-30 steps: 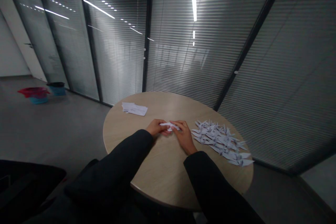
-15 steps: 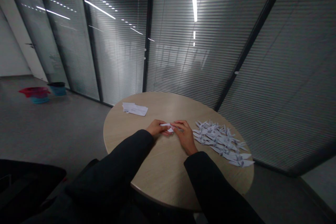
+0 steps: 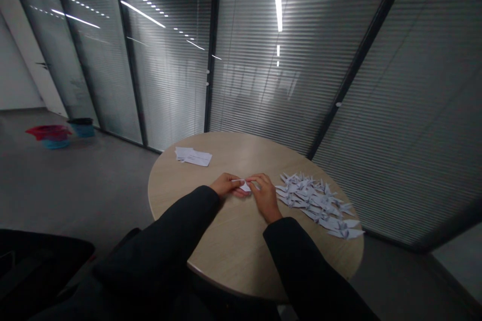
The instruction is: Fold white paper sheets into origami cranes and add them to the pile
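Note:
A small piece of white folded paper [image 3: 244, 185] lies between my two hands on the round wooden table [image 3: 233, 241]. My left hand [image 3: 226, 184] pinches its left side with curled fingers. My right hand [image 3: 263, 194] presses and pinches its right end, fingers bent over it. Most of the paper is hidden by my fingers. Both arms wear dark sleeves.
Several finished white paper cranes [image 3: 316, 203] are spread over the table to the right of my right hand. A small stack of flat white sheets [image 3: 194, 156] lies at the far left of the table. Glass walls with blinds stand behind; red and blue basins [image 3: 52, 135] sit on the floor at left.
The visible part of the paper has shrunk as my fingers closed further over it. My hands have stayed in nearly the same spot.

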A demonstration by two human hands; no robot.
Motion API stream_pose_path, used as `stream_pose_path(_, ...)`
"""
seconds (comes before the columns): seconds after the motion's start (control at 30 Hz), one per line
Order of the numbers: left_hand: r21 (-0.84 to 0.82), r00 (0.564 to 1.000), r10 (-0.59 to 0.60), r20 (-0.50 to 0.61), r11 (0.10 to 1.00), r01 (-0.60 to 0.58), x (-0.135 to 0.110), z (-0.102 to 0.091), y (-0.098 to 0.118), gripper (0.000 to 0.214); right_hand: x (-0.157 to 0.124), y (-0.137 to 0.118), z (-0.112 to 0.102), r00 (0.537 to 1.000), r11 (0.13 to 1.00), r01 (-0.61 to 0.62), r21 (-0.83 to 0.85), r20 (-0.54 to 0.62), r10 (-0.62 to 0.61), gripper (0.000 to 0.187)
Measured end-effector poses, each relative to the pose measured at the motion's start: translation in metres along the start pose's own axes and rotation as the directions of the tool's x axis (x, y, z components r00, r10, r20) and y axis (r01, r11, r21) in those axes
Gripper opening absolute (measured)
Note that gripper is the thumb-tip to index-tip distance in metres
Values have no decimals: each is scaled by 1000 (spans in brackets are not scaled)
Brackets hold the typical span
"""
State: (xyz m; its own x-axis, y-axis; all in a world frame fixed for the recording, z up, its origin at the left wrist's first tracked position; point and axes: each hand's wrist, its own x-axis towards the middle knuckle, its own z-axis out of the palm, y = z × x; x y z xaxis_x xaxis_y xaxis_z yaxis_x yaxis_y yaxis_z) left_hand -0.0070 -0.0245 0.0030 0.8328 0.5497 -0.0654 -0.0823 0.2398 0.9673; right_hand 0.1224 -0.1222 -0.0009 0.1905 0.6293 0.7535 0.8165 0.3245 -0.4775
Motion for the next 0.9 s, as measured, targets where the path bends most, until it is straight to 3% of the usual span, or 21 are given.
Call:
stream_pose_path(0.37,-88,999,-2,-40,996,-2,-4,1,6,9,4,-6,-6,998,997,8,76,54,-12,19)
stream_pose_path(0.63,-125,998,17,-62,992,-24,-7,3,9,27,3,-7,-7,995,991,-79,110,71,71,29)
stream_pose_path(0.77,-95,999,49,-22,994,-51,-5,-2,5,31,3,-10,-9,996,997,-34,71,83,28,30)
stream_pose_path(0.9,-92,996,64,-57,993,-69,-2,-5,2,30,3,-11,-10,996,999,8,38,91,-12,32)
